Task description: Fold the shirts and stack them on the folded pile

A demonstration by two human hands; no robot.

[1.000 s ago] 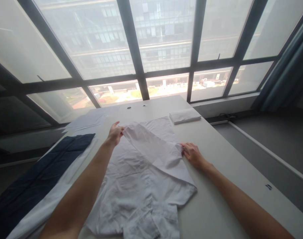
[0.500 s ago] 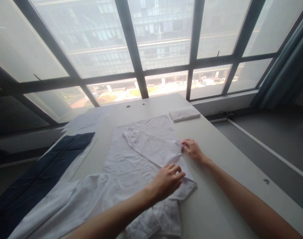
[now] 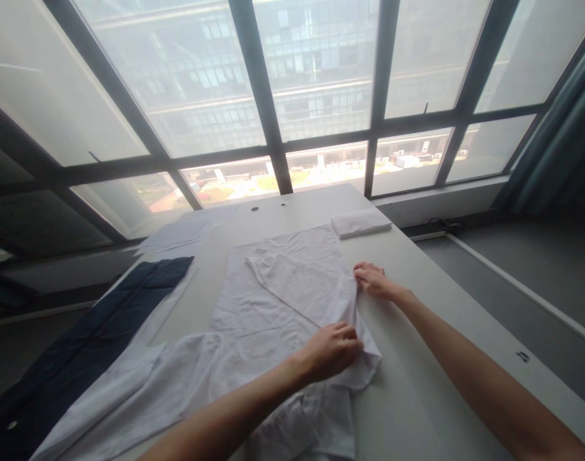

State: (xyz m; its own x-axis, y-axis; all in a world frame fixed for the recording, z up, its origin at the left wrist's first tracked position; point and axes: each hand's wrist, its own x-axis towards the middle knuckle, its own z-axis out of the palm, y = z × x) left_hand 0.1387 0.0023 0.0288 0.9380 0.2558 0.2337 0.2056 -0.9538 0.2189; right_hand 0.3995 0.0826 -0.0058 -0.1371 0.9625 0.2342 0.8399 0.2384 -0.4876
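Note:
A white shirt (image 3: 254, 314) lies spread on the white table (image 3: 417, 358), one sleeve (image 3: 302, 285) folded across its body. Its other sleeve (image 3: 129, 378) trails toward the lower left. My right hand (image 3: 373, 280) pinches the shirt's right edge, fingers closed on the cloth. Nearer to me, my left hand (image 3: 334, 351) is closed on the same side edge, close to the pointed corner of cloth at the right. The cloth between both hands is pulled into a slight ridge. My left forearm covers part of the shirt's near end.
A folded white cloth (image 3: 361, 224) sits past the shirt at the right. Dark navy fabric (image 3: 109, 326) lies along the left side over some white cloth. Pale flat sheets (image 3: 181, 234) are at the far left corner. A window stands behind the table.
My left hand has lowered to the shirt's edge and closed on it. My right hand's fingers have gathered the edge, lifting the cloth a little. The view has shifted slightly.

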